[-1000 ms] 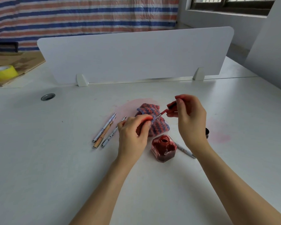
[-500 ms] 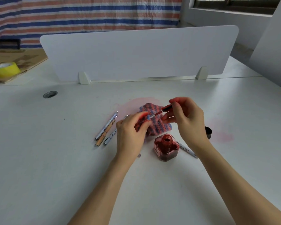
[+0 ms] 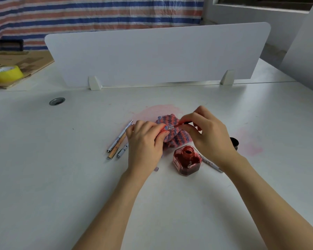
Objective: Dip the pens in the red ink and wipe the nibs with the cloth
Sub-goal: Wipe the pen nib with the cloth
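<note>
My right hand [image 3: 209, 135] pinches a dark pen [image 3: 179, 125] with a red-stained grip section, its nib pointing left. My left hand [image 3: 145, 143] pinches a fold of the pink and blue knitted cloth [image 3: 175, 138] around that nib. The open bottle of red ink [image 3: 187, 159] stands on the table just in front of the cloth, between my wrists. Three pens [image 3: 118, 141] lie side by side left of my left hand. Another white pen [image 3: 210, 163] lies under my right wrist.
A black bottle cap [image 3: 234, 142] sits right of my right hand. Pink ink stains [image 3: 251, 145] mark the white table [image 3: 61, 177]. A white divider panel [image 3: 157, 55] stands across the back. A yellow tape roll [image 3: 6, 73] rests on cardboard far left, and a grey cable grommet [image 3: 57, 101] sits nearby.
My right hand has brought the pen down and left, so its nib now sits in the cloth fold that my left hand pinches. The view has shifted slightly.
</note>
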A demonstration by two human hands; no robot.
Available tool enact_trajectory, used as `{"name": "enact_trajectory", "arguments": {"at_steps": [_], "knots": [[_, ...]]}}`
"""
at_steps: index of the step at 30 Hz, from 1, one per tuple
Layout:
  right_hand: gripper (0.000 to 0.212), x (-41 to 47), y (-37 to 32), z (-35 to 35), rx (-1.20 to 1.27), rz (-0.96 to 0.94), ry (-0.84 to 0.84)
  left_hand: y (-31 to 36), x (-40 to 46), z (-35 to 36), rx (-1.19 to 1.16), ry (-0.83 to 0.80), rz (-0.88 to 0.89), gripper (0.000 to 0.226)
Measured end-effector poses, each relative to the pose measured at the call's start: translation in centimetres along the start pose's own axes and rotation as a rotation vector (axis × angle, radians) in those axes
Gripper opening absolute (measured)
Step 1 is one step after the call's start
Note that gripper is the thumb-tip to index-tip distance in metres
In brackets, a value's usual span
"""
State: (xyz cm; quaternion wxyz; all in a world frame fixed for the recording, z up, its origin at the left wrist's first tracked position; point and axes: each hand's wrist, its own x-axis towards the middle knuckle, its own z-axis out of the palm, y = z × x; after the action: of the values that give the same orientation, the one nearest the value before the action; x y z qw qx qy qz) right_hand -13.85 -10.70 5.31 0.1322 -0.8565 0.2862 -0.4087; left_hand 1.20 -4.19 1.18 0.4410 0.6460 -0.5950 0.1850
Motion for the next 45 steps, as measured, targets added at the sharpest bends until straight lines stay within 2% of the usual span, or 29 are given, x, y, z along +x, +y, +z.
{"name": "enact_trajectory", "arguments": {"at_steps": [4, 8, 15, 23, 33, 37, 41, 45], "knots": [[0.013, 0.0, 0.3, -0.1, -0.024, 0.009, -0.063, -0.1, -0.1, -0.1, 0.065, -0.017, 0.063, 0.024], [0.027, 0.1, 0.2, -0.3, -0.054, 0.036, -0.082, -0.1, -0.1, -0.3, 0.111, -0.01, 0.081, 0.024], [0.037, 0.2, 0.9, -0.8, -0.03, 0.094, -0.154, 0.3, 0.0, -0.3, 0.147, 0.011, 0.123, 0.022], [0.007, 0.7, 0.9, -1.6, 0.156, 0.1, -0.236, 0.3, 0.0, -0.2, 0.038, -0.029, 0.04, 0.026], [0.007, 0.9, 1.4, -2.0, 0.13, 0.104, -0.17, 0.4, 0.0, -0.1, -0.115, 0.008, -0.031, 0.023], [0.005, 0.9, 1.7, -2.0, 0.109, 0.121, -0.183, 0.4, -0.1, -0.1, -0.132, 0.064, -0.132, 0.028], [0.009, 0.9, 1.9, -2.3, 0.089, 0.149, -0.183, 0.5, 0.5, -0.4, -0.21, 0.197, -0.337, 0.027], [0.016, 0.9, 2.3, -2.3, 0.032, 0.226, -0.145, 0.7, 2.9, -0.1, -0.152, 0.174, -0.524, 0.017]]}}
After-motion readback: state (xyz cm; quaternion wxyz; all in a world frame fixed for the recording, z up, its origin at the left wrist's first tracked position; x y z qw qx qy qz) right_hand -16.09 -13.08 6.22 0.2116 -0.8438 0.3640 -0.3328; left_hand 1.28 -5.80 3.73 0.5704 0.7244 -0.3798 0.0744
